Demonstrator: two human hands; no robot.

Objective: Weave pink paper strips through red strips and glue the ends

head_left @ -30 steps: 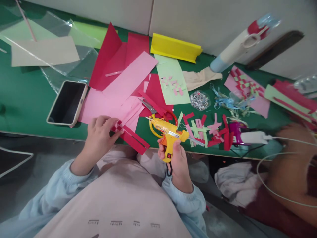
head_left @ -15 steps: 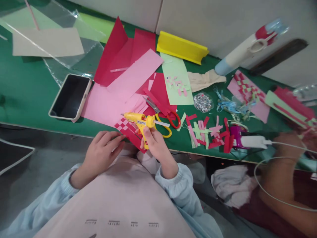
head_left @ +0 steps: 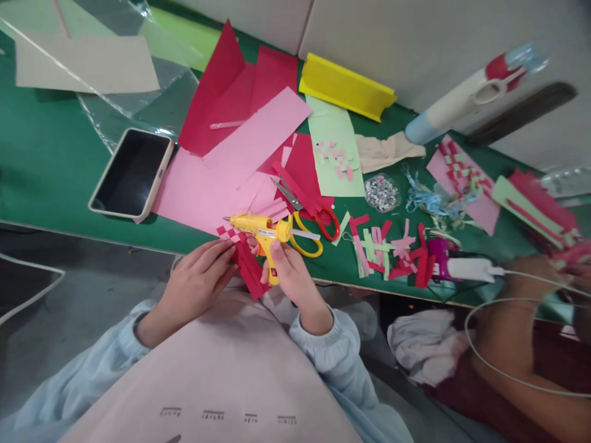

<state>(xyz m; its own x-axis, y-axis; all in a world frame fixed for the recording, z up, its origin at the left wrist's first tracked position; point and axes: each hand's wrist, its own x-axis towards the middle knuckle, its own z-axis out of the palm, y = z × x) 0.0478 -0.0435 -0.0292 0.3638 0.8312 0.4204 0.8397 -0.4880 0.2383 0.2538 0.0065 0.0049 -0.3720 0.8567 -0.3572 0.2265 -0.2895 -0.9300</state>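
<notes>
The right hand [head_left: 295, 271] has its fingers wrapped around the handle of a yellow glue gun [head_left: 265, 229], held above the near edge of the green bench [head_left: 50, 154], its nozzle pointing left and a clear stick jutting from its rear. Below it lies a red paper strip [head_left: 252, 277] with a pink checkered weave at one end, partly overhanging the edge. The left hand [head_left: 196, 280] has its fingers nearly straight and close together, their tips touching the woven end; whether the thumb pinches from beneath is hidden.

Just beyond the glue gun, scissors [head_left: 290, 195] with red and yellow handles lie partly open. To the left, a phone [head_left: 132, 173] rests beside pink paper [head_left: 189, 191]; to the right are a tub of small round pieces [head_left: 381, 192] and loose paper strips [head_left: 376, 243]. A yellow folded sheet [head_left: 346, 89] stands near the pale wall [head_left: 369, 34], and another person's arm [head_left: 505, 332] shows at far right
</notes>
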